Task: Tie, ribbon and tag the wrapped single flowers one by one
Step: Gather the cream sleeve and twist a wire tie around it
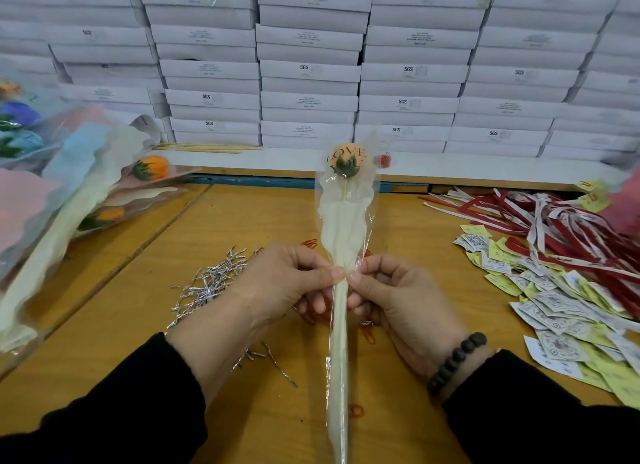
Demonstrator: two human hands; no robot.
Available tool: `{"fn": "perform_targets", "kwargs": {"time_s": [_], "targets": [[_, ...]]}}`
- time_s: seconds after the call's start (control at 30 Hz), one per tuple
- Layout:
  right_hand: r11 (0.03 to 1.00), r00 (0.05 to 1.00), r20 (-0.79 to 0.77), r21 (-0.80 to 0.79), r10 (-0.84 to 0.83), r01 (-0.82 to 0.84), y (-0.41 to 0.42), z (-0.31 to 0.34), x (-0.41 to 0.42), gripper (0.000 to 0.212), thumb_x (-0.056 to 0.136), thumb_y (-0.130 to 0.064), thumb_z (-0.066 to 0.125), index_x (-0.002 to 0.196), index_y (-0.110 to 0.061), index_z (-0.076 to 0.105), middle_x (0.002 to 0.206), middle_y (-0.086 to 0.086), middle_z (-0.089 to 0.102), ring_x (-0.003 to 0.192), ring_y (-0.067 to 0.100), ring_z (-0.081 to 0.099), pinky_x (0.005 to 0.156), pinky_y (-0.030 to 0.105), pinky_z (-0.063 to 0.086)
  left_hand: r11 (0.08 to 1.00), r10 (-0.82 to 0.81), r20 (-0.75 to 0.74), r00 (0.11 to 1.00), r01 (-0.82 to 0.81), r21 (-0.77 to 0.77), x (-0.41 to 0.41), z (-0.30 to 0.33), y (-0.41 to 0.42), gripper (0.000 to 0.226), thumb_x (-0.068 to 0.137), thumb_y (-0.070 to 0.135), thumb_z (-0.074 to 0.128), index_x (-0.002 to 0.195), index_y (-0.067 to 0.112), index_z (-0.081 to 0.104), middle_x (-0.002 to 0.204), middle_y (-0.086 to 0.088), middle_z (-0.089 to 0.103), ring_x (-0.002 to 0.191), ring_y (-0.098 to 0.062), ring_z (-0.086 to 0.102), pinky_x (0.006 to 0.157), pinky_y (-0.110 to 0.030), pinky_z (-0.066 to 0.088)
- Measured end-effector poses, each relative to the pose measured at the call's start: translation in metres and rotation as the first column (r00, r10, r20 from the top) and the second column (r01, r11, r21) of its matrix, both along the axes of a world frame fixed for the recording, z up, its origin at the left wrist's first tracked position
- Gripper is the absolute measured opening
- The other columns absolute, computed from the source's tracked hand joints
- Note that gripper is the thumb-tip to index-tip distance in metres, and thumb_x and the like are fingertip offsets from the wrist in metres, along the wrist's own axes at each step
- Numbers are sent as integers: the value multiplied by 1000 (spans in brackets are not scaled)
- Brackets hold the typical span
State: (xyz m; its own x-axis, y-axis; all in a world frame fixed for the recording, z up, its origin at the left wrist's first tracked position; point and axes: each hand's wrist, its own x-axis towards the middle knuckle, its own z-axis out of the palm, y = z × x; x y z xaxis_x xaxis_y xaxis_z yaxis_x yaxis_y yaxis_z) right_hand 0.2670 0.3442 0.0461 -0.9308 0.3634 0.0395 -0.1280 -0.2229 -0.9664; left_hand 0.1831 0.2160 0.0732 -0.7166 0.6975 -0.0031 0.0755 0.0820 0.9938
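Even, soft overhead light; faint shadows on the desk (242, 228). Glare streaks the cellophane sleeve (367, 217). Wide-angle bowing bends the stacked white boxes (311, 68); edges blur.

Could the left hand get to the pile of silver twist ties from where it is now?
Probably yes. The silver twist ties lie on the bare wooden table just left of the left hand, with nothing between. But that hand and the right hand both pinch the wrapped flower, so it must let go first.
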Motion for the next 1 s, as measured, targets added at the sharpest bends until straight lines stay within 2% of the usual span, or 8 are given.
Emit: {"fn": "perform_targets", "kwargs": {"time_s": [0.37,0.53,0.77,0.9,1.0], "targets": [[994,1000,-18,105,-26,28,-2,-1,1,15,84,-5,64,75,-16,61,58,-3,59,49,5,52,49,18,45,997,-9,136,991,-1,73,5,-3,1,15,62,20,68,53,8,66,44,-2,56,35,-6,46,37,-14,33],[995,999,8,92,-41,40,-2,-2,1,13,83,-5,65,77,-13,56,55,-2,60,48,6,53,48,19,45,999,-24,81,996,22,36,6,1,0,15,63,22,68,53,11,68,43,-2,56,37,-7,46,39,-15,34],[988,996,-8,132,-84,85,-1,-1,3,12,82,-4,65,74,-12,61,50,-3,58,46,6,52,47,18,46,999,-42,6,999,42,-15,8,5,-2,18,63,23,71,71,7,73,55,-10,65,44,-13,54,46,-22,42],[983,995,-13,153,-102,103,-1,0,4,15,82,-3,65,72,-13,60,51,-4,57,44,3,50,44,15,43,998,-64,60,996,63,12,10,2,1,10,79,9,66,77,2,73,68,-15,70,52,-17,64,49,-22,50],[986,994,-25,129,-106,108,-1,1,4,16,83,-1,63,72,-13,58,51,-5,57,42,2,50,40,13,40,994,-93,107,990,87,62,13,1,2,14,85,5,60,85,-6,69,75,-18,71,58,-18,68,52,-20,53]]}}
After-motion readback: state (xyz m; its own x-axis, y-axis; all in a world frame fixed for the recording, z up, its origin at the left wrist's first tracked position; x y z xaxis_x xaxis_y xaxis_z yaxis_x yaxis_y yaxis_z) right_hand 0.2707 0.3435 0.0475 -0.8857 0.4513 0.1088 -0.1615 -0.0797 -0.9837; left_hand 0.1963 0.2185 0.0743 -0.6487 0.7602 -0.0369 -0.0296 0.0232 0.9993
